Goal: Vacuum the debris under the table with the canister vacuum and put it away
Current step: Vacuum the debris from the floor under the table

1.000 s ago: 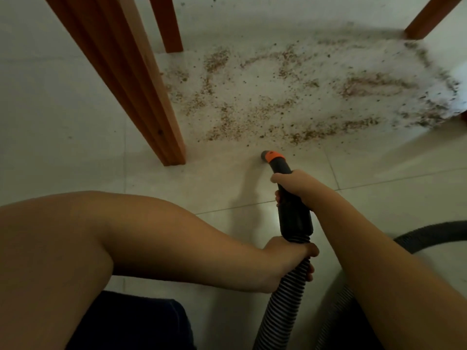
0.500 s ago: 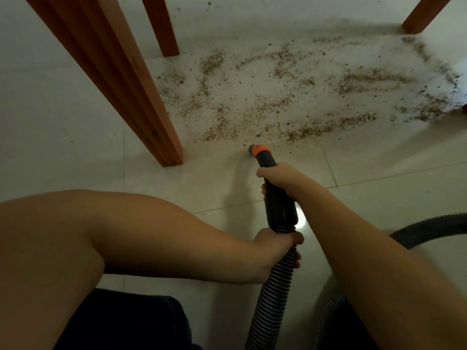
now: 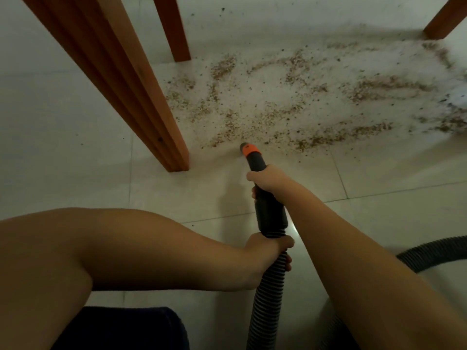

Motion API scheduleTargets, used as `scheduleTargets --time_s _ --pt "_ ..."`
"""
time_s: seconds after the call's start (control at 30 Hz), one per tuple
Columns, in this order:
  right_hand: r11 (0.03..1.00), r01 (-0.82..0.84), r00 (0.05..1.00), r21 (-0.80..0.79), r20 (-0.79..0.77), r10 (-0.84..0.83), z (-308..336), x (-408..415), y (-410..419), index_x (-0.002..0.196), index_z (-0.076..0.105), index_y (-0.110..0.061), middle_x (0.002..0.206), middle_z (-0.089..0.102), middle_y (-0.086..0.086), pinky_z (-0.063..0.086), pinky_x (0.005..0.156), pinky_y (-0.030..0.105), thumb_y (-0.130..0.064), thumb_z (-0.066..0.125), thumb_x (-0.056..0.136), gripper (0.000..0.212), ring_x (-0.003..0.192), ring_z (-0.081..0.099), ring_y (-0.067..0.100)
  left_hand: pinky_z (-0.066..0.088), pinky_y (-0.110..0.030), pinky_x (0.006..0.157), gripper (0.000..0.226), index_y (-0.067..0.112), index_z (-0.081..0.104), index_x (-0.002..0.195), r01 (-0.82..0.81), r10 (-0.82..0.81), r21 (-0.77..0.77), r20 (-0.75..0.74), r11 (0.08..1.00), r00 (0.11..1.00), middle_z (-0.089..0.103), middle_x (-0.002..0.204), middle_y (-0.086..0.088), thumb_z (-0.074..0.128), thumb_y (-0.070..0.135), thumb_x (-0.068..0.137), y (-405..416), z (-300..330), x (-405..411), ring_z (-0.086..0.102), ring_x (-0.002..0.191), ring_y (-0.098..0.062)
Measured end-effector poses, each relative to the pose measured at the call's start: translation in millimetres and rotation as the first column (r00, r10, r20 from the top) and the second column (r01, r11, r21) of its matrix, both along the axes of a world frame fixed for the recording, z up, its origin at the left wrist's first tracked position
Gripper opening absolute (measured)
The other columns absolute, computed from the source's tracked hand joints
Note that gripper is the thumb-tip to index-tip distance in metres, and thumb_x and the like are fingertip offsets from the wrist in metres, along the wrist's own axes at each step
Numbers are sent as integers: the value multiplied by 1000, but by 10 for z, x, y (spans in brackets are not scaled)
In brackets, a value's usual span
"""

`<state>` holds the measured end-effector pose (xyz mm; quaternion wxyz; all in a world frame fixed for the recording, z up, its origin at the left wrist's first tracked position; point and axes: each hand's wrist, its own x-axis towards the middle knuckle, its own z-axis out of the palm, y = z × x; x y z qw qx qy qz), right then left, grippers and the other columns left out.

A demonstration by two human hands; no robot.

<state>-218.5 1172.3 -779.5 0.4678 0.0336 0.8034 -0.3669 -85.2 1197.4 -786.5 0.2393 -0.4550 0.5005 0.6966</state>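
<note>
From the head camera, the right hand (image 3: 269,179) is gripping the black nozzle (image 3: 255,157), and the left hand (image 3: 267,251) is squeezing the ribbed hose (image 3: 267,299). The orange tip (image 3: 249,149) is touching the floor (image 3: 75,122) at the edge of the brown debris (image 3: 290,104), near a wooden leg (image 3: 141,97).

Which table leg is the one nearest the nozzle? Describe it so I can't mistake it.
Start at the debris patch on the tiled floor and go to its left edge. The nearest table leg is the thick, grooved wooden one slanting down from top left, its foot just left of the orange-tipped nozzle; the other legs are thinner, farther back.
</note>
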Motion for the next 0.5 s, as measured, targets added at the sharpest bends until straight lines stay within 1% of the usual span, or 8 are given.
scheduleTargets --time_s 0.1,0.17,0.2,0.27,0.3,0.4,0.47,0.5 --pt "993 120 993 24 -8 -119 0 -139 344 107 46 -5 66 58 10 56 68 40 -14 60 88 25 55 59 23 55 -33 62 23 3 60 98 86 -86 25 -14 996 996 66 106 -30 65 22 87 198 1 -88 65 97 -43" --pt "984 173 985 43 -12 -173 -1 -215 551 107 46 -5 67 57 11 55 64 39 -13 59 89 24 55 58 23 58 -42 72 15 8 57 89 157 -156 43 -27 987 987 68 99 -29 65 21 86 316 55 -152 68 89 -42" --pt "979 200 980 47 -14 -199 -3 -247 631 107 46 -4 68 56 11 55 64 39 -13 59 89 24 55 58 24 58 -44 75 14 9 56 86 181 -180 62 -35 981 983 69 90 -26 65 20 86 349 32 -177 70 79 -38" --pt "966 254 967 41 -28 -253 -30 -306 726 107 46 -4 66 55 11 54 66 39 -11 59 88 24 54 57 24 59 -36 65 13 9 57 82 201 -199 117 -25 973 980 65 72 -12 66 18 86 350 67 -227 64 58 -24" --pt "962 269 963 39 -39 -268 -39 -333 734 106 46 -3 66 55 11 53 66 39 -11 58 88 24 54 57 24 56 -32 60 12 9 57 82 187 -186 146 -15 972 982 62 68 -8 66 16 86 335 80 -256 60 55 -20" --pt "962 271 962 20 -37 -270 -21 -384 621 106 45 -3 66 54 11 53 68 40 -11 58 89 23 54 56 23 52 -29 58 12 7 58 84 136 -136 152 -16 979 991 61 67 -6 66 16 86 227 109 -317 59 54 -19" --pt "978 210 978 11 -16 -210 14 -378 477 104 44 -4 66 55 11 54 68 39 -13 57 90 21 55 57 22 53 -29 58 12 7 59 85 94 -91 139 -25 986 995 62 66 -6 67 17 85 145 110 -316 59 53 -18" --pt "986 164 986 11 -6 -164 30 -359 392 104 45 -4 66 55 10 54 64 37 -14 57 91 21 55 57 21 53 -29 58 12 6 60 85 70 -67 142 -28 987 997 62 66 -6 67 16 84 112 98 -303 59 52 -18"
